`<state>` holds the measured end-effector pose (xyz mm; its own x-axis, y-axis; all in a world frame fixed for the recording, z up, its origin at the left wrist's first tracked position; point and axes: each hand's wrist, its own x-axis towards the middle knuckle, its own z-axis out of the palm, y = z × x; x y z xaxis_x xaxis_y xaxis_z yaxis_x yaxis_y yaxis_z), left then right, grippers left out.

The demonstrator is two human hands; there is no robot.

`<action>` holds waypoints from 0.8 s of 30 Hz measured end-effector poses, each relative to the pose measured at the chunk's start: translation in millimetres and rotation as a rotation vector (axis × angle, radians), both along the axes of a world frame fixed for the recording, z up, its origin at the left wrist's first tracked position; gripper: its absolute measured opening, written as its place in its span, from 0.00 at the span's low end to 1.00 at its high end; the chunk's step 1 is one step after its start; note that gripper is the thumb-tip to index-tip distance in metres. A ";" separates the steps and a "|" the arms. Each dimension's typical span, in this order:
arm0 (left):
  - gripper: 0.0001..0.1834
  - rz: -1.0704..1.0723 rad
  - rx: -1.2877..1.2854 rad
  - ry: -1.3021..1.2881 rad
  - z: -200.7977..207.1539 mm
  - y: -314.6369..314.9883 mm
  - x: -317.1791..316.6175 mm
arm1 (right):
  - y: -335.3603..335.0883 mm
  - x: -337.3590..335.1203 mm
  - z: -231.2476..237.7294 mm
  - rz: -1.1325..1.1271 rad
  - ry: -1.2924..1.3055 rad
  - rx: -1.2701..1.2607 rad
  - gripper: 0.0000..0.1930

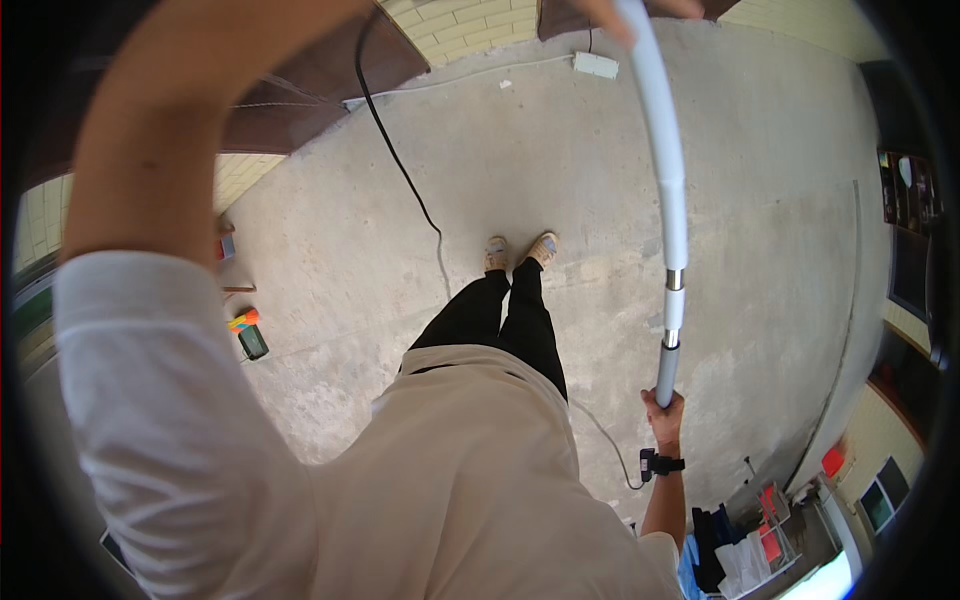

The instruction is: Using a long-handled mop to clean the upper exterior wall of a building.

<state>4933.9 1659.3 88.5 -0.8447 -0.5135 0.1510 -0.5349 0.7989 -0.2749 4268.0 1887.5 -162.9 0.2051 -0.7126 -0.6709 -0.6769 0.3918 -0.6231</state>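
Observation:
A long telescopic pole (668, 170), pale blue-white with bright metal sections and a grey lower end, stands between my hands on the right side of the head view. My right hand (664, 412) is closed round the grey end, low on the right. Across the upper left goes my raised left arm, leaving the picture at the top edge. Fingers of my left hand (612, 18) show at the top beside the pole, on both sides of it; the rest of that hand is cut off. The pole's upper end is out of view.
Bare concrete floor (350, 230) lies around my feet. A black cable (395, 150) hangs from the top towards my waist. A white box (596, 65) lies by the far wall. At lower right stands a rack (770, 560) with clothes; a green container (253, 342) is at left.

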 end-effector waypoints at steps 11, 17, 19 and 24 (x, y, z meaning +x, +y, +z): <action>0.38 0.967 0.603 2.121 -172.6 115.0 -161.1 | 67.0 19.4 -16.2 -0.002 -0.082 0.089 0.19; 0.11 0.747 0.861 2.489 -195.3 148.6 -253.2 | 80.3 39.5 -24.9 0.002 -0.101 0.187 0.20; 0.08 0.844 0.810 2.448 -220.0 150.6 -264.0 | 81.3 27.7 -34.6 0.017 -0.096 0.243 0.20; 0.07 1.200 0.792 2.522 -317.0 177.2 -277.7 | 90.7 -5.8 -48.1 0.148 -0.115 0.284 0.14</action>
<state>4656.3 1836.6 -228.4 0.5715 -0.6454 -0.5068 0.6187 -0.0667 0.7828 4262.2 1978.3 -211.0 0.3785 -0.4575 -0.8047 -0.6709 0.4634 -0.5790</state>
